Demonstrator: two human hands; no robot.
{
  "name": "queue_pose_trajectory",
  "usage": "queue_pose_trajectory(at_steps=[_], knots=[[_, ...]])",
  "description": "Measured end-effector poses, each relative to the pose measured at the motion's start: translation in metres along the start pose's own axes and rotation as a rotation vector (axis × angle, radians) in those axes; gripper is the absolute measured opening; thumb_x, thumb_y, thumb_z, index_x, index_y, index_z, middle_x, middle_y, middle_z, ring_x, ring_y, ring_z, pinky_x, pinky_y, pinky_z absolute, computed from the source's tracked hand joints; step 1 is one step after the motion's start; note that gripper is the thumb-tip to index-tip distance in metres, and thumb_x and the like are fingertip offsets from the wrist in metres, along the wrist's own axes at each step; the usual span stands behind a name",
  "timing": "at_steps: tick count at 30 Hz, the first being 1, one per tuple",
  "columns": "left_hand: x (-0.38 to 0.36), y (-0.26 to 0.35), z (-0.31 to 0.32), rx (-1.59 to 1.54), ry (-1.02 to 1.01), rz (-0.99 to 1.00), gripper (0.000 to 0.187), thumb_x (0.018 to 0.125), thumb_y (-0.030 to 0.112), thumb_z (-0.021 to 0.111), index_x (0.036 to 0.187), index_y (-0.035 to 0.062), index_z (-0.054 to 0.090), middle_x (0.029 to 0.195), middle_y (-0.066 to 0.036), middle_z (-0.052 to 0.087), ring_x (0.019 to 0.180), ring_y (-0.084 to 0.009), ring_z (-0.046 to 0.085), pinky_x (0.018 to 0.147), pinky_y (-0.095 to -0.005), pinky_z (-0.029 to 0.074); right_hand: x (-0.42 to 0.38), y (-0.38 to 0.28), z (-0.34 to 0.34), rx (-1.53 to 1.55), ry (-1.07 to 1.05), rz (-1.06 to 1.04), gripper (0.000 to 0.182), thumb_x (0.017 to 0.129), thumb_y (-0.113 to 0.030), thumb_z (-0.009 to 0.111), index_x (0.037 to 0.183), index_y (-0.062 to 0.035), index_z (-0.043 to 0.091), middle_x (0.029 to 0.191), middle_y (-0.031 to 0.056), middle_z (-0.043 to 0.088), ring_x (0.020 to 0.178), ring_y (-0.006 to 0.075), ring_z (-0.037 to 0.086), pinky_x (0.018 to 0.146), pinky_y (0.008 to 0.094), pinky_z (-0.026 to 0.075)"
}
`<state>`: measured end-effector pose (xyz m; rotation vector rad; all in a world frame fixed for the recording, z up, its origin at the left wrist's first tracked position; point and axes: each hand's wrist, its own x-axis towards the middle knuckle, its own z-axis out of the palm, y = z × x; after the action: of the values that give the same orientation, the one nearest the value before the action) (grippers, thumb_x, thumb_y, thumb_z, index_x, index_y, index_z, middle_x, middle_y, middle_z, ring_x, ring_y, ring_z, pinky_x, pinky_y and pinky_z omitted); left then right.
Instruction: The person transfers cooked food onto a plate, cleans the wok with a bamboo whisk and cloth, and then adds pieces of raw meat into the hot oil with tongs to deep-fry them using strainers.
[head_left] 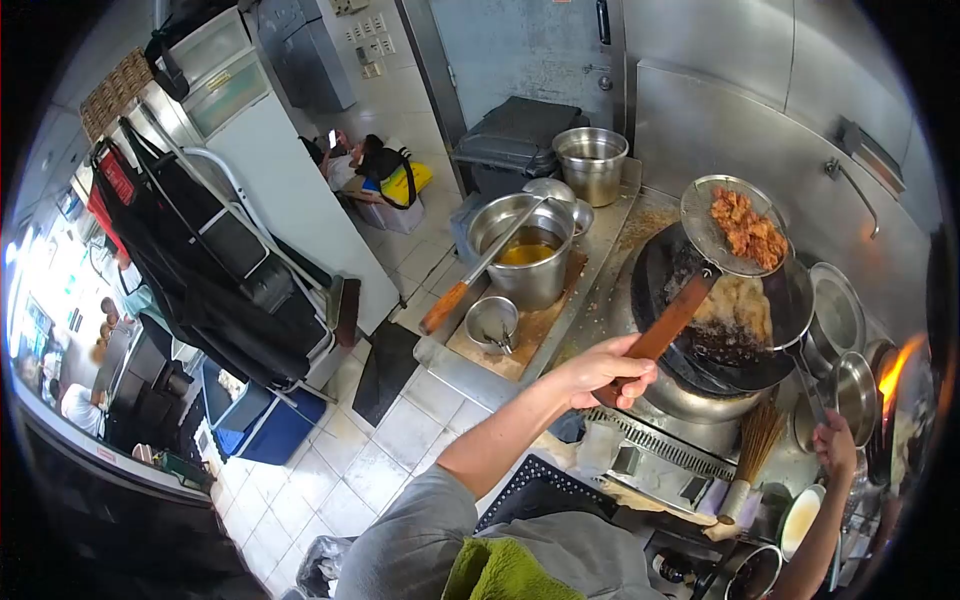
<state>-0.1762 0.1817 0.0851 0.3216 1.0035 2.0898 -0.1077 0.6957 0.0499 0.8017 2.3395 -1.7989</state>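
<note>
My left hand is closed around the wooden handle of a round mesh strainer. Browned fried pieces lie in the strainer, which is held above the far side of a black wok. Inside the wok, dark oil bubbles around pale pieces. At the right, my right hand grips a metal handle that runs up to the wok's right side; what it belongs to is partly hidden.
Left of the wok, a steel pot of yellow liquid holds a wooden-handled ladle. A small bowl sits before it. Flames rise at the far right. A bamboo brush leans near the stove's front. A person sits beyond.
</note>
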Motion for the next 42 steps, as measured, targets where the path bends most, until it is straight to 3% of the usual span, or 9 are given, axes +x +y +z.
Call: queue_pose_trajectory(at_steps=[9,11,16,21,27,32,34,37,42], knots=[[0.004,0.003,-0.007,-0.009,-0.035,-0.017,0.032,0.091,0.015,0.055,0.119,0.0084,0.039,0.08,0.0,0.045,0.057,-0.0049,0.042,0.046,-0.0204,0.036,-0.024,-0.019,0.018,-0.079,-0.05,-0.131,0.039,0.085,-0.002,0.048,0.124,-0.0048,0.047,0.07,0.0018,0.054,0.044,0.0038,0.04,0.035,0.0174,0.028],[0.004,0.006,-0.008,-0.008,-0.046,-0.014,0.034,0.091,0.015,0.054,0.12,0.0084,0.038,0.08,0.0,0.045,0.057,-0.0048,0.042,0.046,-0.0204,0.035,-0.003,-0.005,0.015,-0.167,0.046,-0.415,0.042,0.084,0.001,0.048,0.126,-0.0034,0.047,0.089,0.0068,0.06,0.064,0.0102,0.054,0.054,0.022,0.044],[0.002,0.016,-0.01,-0.01,-0.06,0.012,0.035,0.091,0.015,0.054,0.121,0.0084,0.038,0.079,0.0,0.044,0.056,-0.005,0.042,0.045,-0.0205,0.035,-0.018,-0.029,0.058,-0.786,0.307,-0.632,0.043,0.08,0.006,0.046,0.122,0.001,0.05,0.111,0.0259,0.056,0.098,0.0416,0.054,0.087,0.0409,0.043],[0.0,0.02,-0.016,-0.014,-0.06,0.006,0.033,0.092,0.014,0.053,0.121,0.0085,0.038,0.078,0.0,0.044,0.056,-0.0052,0.043,0.045,-0.0211,0.036,-0.016,0.015,0.09,-1.156,0.341,-0.817,0.052,0.077,0.007,0.04,0.129,-0.0025,0.043,0.103,0.0298,0.056,0.092,0.0449,0.055,0.077,0.0474,0.045],[0.003,0.011,-0.033,0.001,-0.084,-0.045,0.038,0.092,0.014,0.053,0.125,0.0098,0.035,0.079,0.0,0.044,0.056,-0.0056,0.043,0.046,-0.0217,0.037,-0.052,0.034,0.135,-1.079,0.328,-0.554,0.056,0.077,0.005,0.047,0.132,-0.0076,0.042,0.11,0.0266,0.054,0.101,0.0448,0.053,0.081,0.047,0.045],[0.008,-0.007,-0.037,-0.016,-0.05,-0.097,0.046,0.092,0.016,0.054,0.131,0.0101,0.031,0.08,-0.001,0.045,0.056,-0.0054,0.044,0.045,-0.0216,0.039,-0.125,0.028,0.158,-0.642,0.46,-0.825,0.056,0.08,-0.012,0.065,0.131,-0.0058,0.044,0.122,0.0173,0.049,0.114,0.0332,0.045,0.095,0.0412,0.037],[0.008,-0.014,-0.032,-0.001,-0.045,-0.101,0.047,0.092,0.017,0.055,0.131,0.0085,0.031,0.08,-0.001,0.045,0.054,-0.0054,0.043,0.044,-0.0219,0.039,-0.159,0.04,0.173,-0.043,-0.077,-0.399,0.029,0.081,-0.012,0.063,0.107,-0.0009,0.06,0.1,0.0091,0.063,0.094,0.0181,0.056,0.082,0.0305,0.043],[0.009,-0.029,-0.023,0.016,-0.016,-0.087,0.048,0.091,0.019,0.056,0.131,0.0078,0.031,0.08,-0.001,0.045,0.052,-0.0055,0.043,0.043,-0.0217,0.038,-0.153,0.129,0.206,-0.065,-0.549,0.108,0.013,0.083,-0.01,0.063,0.089,0.0008,0.066,0.074,0.0045,0.065,0.065,0.0134,0.06,0.06,0.0266,0.049],[0.01,-0.041,0.007,0.018,0.068,-0.084,0.052,0.09,0.019,0.057,0.131,0.0075,0.028,0.079,-0.002,0.044,0.05,-0.006,0.043,0.04,-0.0215,0.037,-0.086,0.408,0.21,0.302,-0.311,0.566,0.021,0.082,-0.002,0.045,0.095,-0.0022,0.062,0.073,0.0137,0.063,0.064,0.0207,0.063,0.052,0.0322,0.051]])
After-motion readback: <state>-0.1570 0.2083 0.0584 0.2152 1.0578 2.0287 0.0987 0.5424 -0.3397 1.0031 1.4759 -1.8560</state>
